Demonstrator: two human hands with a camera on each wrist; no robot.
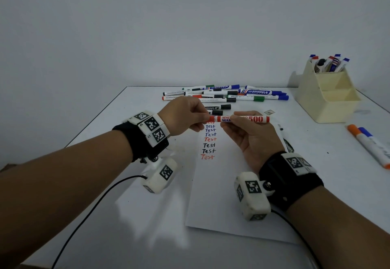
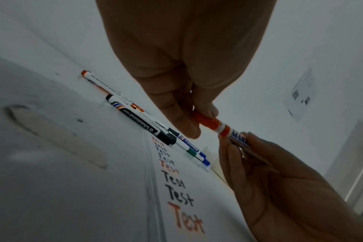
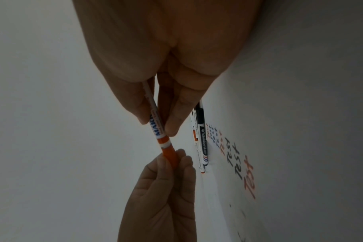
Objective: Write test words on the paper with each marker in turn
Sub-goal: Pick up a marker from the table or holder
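A red whiteboard marker (image 1: 256, 119) is held level above the white paper (image 1: 221, 195). My left hand (image 1: 203, 119) pinches its red cap (image 2: 206, 121), which sits against the barrel. My right hand (image 1: 234, 122) grips the white barrel (image 3: 155, 127) between thumb and fingers. The paper carries a column of "Test" words (image 1: 209, 140) in red, blue and black, the lowest one red (image 2: 186, 219). Both hands hover over the top of that column.
A pile of markers (image 1: 223, 94) lies at the table's far edge. A cream pen holder (image 1: 329, 96) with several markers stands at the back right. Two markers, orange-capped and blue-capped (image 1: 369, 146), lie at the right. A black cable (image 1: 84, 216) trails under my left arm.
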